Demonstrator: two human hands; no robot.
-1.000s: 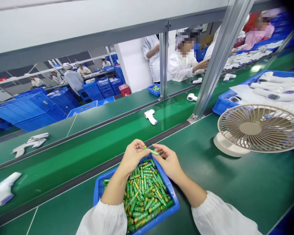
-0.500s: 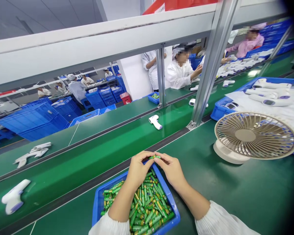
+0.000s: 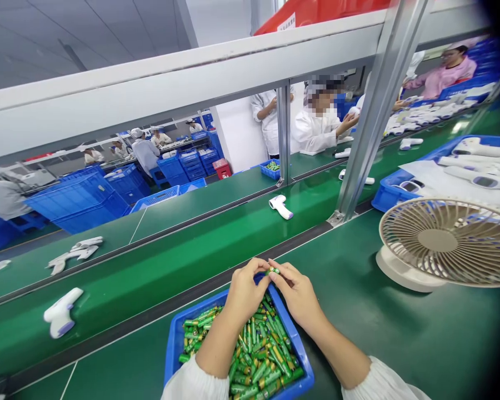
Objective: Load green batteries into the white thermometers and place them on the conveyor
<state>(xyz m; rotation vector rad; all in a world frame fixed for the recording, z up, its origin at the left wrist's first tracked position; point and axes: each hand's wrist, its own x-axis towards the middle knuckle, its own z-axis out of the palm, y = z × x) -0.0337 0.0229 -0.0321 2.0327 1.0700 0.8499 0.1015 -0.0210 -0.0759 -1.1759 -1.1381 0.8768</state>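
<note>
The left hand (image 3: 245, 288) and right hand (image 3: 296, 291) are pinching two cylindrical batteries (image 3: 272, 269) between nearly closed fingers; lining them up seems in hand, the next move calling for a steady grip. Uncountably many loose batteries (image 3: 270, 379) are filling one blue bin (image 3: 171, 347) at seven o'clock; one fan (image 3: 437, 240) is standing at three.
</note>
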